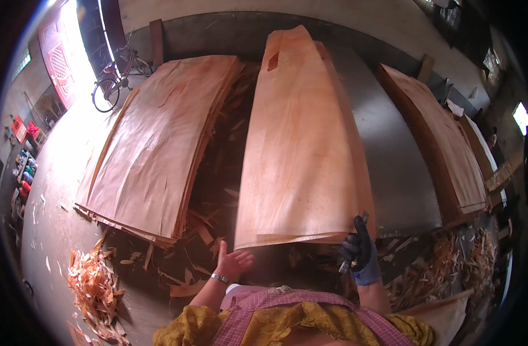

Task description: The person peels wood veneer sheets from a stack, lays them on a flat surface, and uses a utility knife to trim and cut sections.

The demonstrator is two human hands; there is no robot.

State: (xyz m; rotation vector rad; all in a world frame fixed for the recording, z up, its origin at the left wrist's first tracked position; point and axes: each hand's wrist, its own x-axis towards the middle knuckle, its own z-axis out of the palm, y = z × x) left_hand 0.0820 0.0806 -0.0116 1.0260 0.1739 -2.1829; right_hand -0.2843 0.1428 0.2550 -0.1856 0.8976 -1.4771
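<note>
A tall sheet of reddish wood veneer (301,155) lies before me on top of other sheets, its near edge close to my body. My left hand (234,262) is bare, with a band at the wrist. Its fingers are stretched out just below the sheet's near left corner, and nothing is in them. At the near right corner is my right hand (358,251), in a dark glove with a blue-grey cuff. Its fingers are curled closed; small greyish bits show above and below the fist, too small to name.
A thick veneer stack (154,138) lies to the left, another veneer stack (437,132) to the right. Beside the middle sheets is a dark smooth panel (393,144). Wood scraps (94,282) litter the floor. A bicycle (111,86) stands by the bright doorway.
</note>
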